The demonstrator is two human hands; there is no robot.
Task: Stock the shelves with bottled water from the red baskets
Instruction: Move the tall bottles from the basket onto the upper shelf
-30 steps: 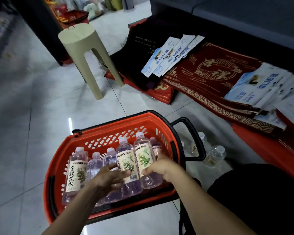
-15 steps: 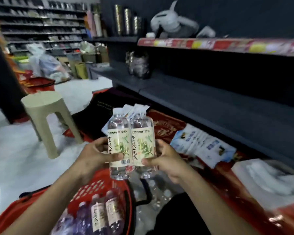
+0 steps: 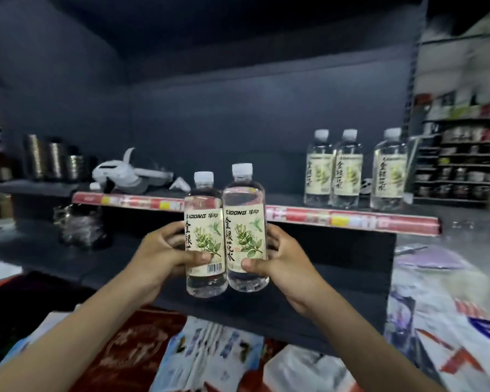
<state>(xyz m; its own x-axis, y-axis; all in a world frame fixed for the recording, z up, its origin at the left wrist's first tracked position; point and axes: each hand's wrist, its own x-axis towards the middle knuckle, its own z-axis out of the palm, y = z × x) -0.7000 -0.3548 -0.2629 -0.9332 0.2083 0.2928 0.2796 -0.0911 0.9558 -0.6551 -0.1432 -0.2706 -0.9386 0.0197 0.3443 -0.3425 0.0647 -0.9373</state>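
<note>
Clasping left bottle [image 3: 205,244], right bottle [image 3: 245,230] together; fingers [image 3: 167,236] behind, thumbs [image 3: 200,256] front.

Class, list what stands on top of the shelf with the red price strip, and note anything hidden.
On the shelf: three labelled water bottles at its right, a white toy at its left. The two held bottles cover part of its middle, so that stretch is unseen.

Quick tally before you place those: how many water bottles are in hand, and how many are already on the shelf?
In hand: 2, the left-hand bottle held by the left hand and the right-hand bottle held by the right hand
Shelf bottles standing on the shelf: 3
Total: 5
</note>
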